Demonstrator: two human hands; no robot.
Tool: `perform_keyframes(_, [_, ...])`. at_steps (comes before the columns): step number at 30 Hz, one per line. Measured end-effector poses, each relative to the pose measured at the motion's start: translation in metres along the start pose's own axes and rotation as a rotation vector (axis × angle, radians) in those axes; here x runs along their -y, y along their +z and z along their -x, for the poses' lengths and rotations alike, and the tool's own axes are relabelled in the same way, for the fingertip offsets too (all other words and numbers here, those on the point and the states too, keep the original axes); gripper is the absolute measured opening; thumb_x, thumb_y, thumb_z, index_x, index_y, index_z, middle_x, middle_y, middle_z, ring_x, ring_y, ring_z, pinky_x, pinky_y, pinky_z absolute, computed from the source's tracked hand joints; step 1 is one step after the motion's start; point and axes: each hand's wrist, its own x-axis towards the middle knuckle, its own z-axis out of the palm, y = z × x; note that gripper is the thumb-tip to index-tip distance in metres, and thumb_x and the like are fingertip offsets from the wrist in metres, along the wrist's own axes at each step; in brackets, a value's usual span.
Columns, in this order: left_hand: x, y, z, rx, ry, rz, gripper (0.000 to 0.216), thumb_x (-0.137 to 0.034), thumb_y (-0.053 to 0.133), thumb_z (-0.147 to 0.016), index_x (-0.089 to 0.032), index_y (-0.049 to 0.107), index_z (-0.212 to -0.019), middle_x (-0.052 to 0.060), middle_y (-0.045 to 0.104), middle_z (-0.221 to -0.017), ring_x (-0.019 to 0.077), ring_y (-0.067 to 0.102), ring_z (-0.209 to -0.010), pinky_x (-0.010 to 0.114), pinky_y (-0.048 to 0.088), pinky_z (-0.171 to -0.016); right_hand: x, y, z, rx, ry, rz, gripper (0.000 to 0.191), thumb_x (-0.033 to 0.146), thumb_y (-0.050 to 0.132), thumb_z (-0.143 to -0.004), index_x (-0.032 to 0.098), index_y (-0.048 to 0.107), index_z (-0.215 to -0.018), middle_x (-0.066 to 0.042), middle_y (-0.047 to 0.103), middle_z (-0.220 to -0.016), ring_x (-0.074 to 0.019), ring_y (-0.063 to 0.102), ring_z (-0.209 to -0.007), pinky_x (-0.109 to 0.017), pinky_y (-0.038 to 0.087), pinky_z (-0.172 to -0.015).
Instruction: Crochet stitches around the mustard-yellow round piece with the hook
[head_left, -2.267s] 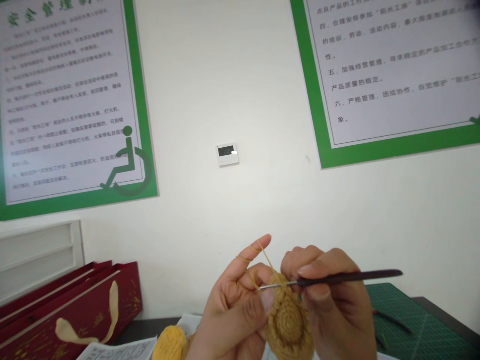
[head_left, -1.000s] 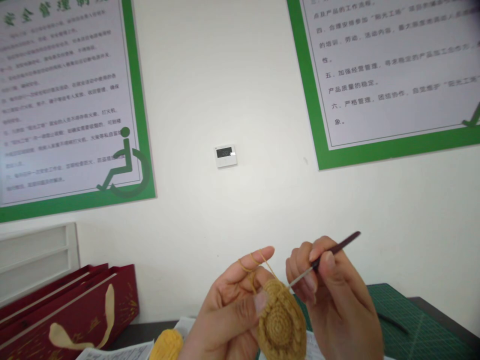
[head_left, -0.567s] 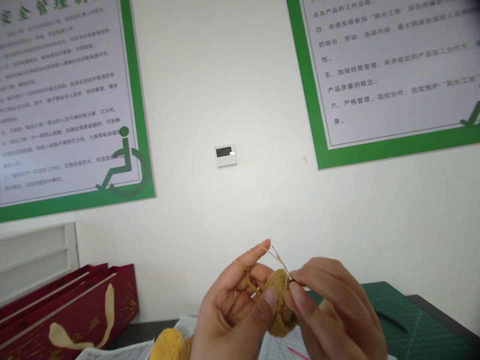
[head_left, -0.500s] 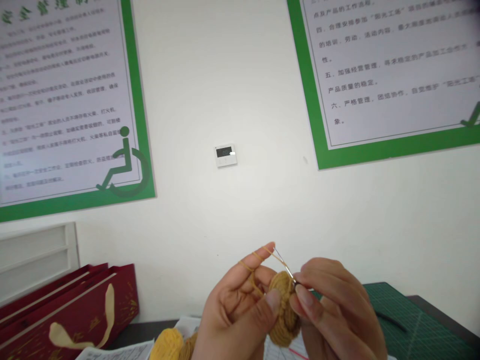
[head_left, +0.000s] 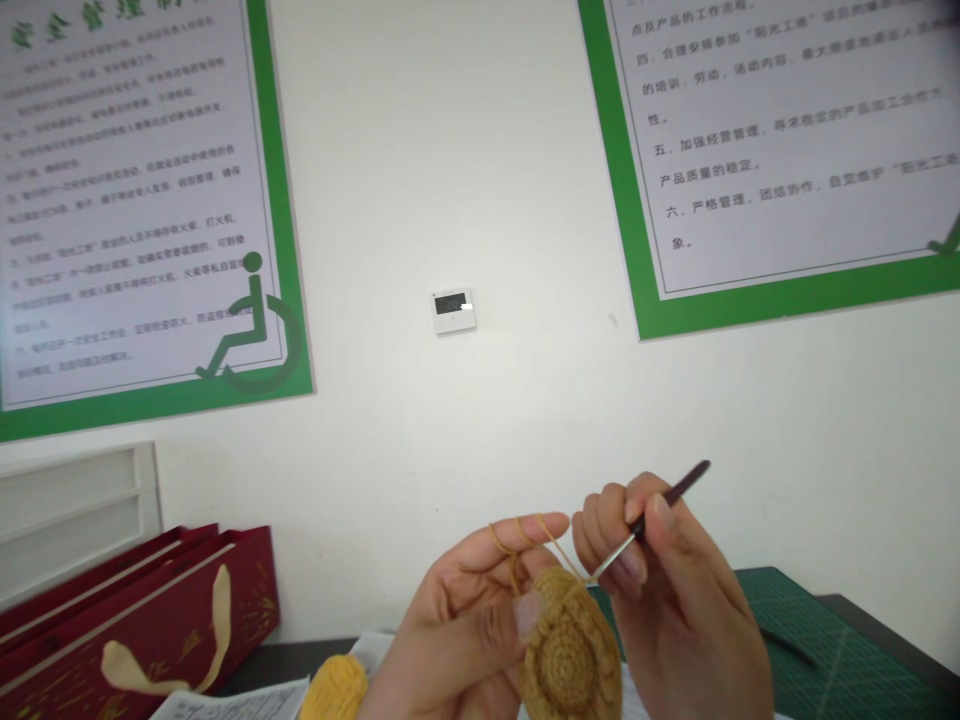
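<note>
My left hand (head_left: 472,610) pinches a round tan crochet piece (head_left: 566,660) between thumb and fingers, its ringed face turned toward me. Tan yarn (head_left: 517,530) is wound over the outstretched left index finger and runs down to the piece. In my right hand (head_left: 667,590) is a crochet hook (head_left: 675,492) with a dark handle and a metal shaft, gripped by thumb and fingers. The hook's tip meets the yarn at the upper right edge of the piece.
A yellow yarn ball (head_left: 335,688) and printed papers (head_left: 232,703) lie at the front left. Dark red gift bags (head_left: 150,630) stand beyond them. A green cutting mat (head_left: 817,640) with a black strip (head_left: 787,648) is on the right. Behind is a wall with a small thermostat (head_left: 454,312).
My right hand has rotated, so the hook's handle now points up and right and its tip down-left. The crochet piece has turned to show its round face and sits slightly lower.
</note>
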Motion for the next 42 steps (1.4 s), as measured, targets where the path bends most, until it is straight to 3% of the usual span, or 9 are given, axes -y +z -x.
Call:
perform_keyframes(3, [0.004,0.002,0.000,-0.035,0.100,-0.076,0.033,-0.015,0.088,-0.072,-0.019,0.084,-0.104,0.007,0.076,-0.086,0.0184,0.071,-0.082,0.028,0.057,-0.080,-0.001,0.002,-0.002,0.041,0.150,-0.071,0.038,0.041,0.050,-0.103,0.022,0.051,-0.070,0.004,0.042,-0.061,-0.0131,0.033,-0.056,-0.029,0.035,-0.056])
perform_keyframes(6, [0.008,0.005,-0.002,-0.073,0.227,-0.156,0.031,-0.019,0.089,-0.072,-0.023,0.085,-0.103,0.008,0.078,-0.088,0.0235,0.072,-0.095,0.032,0.056,-0.089,-0.006,0.000,0.000,0.070,0.215,-0.047,0.028,0.039,0.063,-0.098,0.023,0.056,-0.077,0.004,0.052,-0.067,-0.0116,0.041,-0.060,-0.026,0.039,-0.060])
perform_keyframes(9, [0.012,0.007,-0.004,-0.081,0.293,-0.189,0.029,-0.019,0.090,-0.071,-0.026,0.085,-0.098,0.007,0.080,-0.090,0.0264,0.072,-0.100,0.037,0.054,-0.093,-0.010,-0.002,0.001,0.122,0.113,0.040,0.013,0.033,0.072,-0.092,0.026,0.063,-0.087,0.003,0.061,-0.081,-0.0132,0.056,-0.076,-0.026,0.047,-0.071])
perform_keyframes(12, [0.013,0.007,-0.005,-0.086,0.313,-0.208,0.022,-0.020,0.089,-0.072,-0.025,0.084,-0.093,0.005,0.078,-0.084,0.0190,0.071,-0.082,0.030,0.055,-0.078,-0.010,-0.002,0.002,0.123,-0.066,0.219,0.005,0.031,0.072,-0.093,0.028,0.069,-0.091,-0.001,0.068,-0.096,-0.0170,0.064,-0.091,-0.030,0.051,-0.080])
perform_keyframes(16, [0.012,0.004,-0.006,-0.103,0.303,-0.181,0.020,-0.017,0.091,-0.070,-0.021,0.079,-0.085,0.002,0.072,-0.076,0.0141,0.065,-0.071,0.025,0.052,-0.068,-0.009,0.001,0.004,0.094,-0.077,0.212,0.004,0.031,0.072,-0.093,0.028,0.069,-0.091,-0.001,0.072,-0.090,-0.0171,0.067,-0.084,-0.030,0.053,-0.077])
perform_keyframes(20, [0.013,0.002,-0.006,-0.129,0.361,-0.198,0.048,-0.014,0.087,-0.073,-0.023,0.074,-0.119,0.002,0.072,-0.081,0.0157,0.065,-0.074,0.027,0.052,-0.071,-0.011,0.003,0.005,0.032,-0.029,0.136,0.006,0.030,0.072,-0.093,0.026,0.068,-0.090,-0.001,0.072,-0.089,-0.0156,0.067,-0.081,-0.028,0.053,-0.073])
perform_keyframes(24, [0.014,0.001,-0.005,-0.116,0.365,-0.177,0.084,-0.012,0.085,-0.075,-0.030,0.050,-0.149,0.002,0.073,-0.083,0.0146,0.063,-0.071,0.028,0.051,-0.072,-0.013,0.003,0.006,0.026,-0.043,0.154,0.006,0.029,0.072,-0.093,0.026,0.068,-0.089,-0.001,0.072,-0.087,-0.0163,0.069,-0.081,-0.028,0.053,-0.071])
perform_keyframes(29, [0.010,0.002,-0.004,-0.088,0.303,-0.143,0.091,-0.011,0.088,-0.073,-0.031,0.044,-0.151,0.002,0.075,-0.083,0.0150,0.065,-0.072,0.029,0.051,-0.073,-0.013,0.003,0.007,0.037,-0.079,0.180,0.004,0.027,0.071,-0.093,0.027,0.068,-0.090,-0.001,0.071,-0.087,-0.0162,0.068,-0.081,-0.028,0.053,-0.071])
perform_keyframes(42, [0.008,0.001,-0.001,-0.104,0.306,-0.186,0.073,-0.015,0.089,-0.072,-0.023,0.058,-0.138,0.003,0.073,-0.079,0.0159,0.062,-0.071,0.031,0.051,-0.072,-0.012,0.004,0.006,0.042,-0.054,0.179,0.005,0.030,0.072,-0.093,0.027,0.068,-0.091,0.000,0.070,-0.086,-0.0152,0.065,-0.078,-0.027,0.051,-0.069])
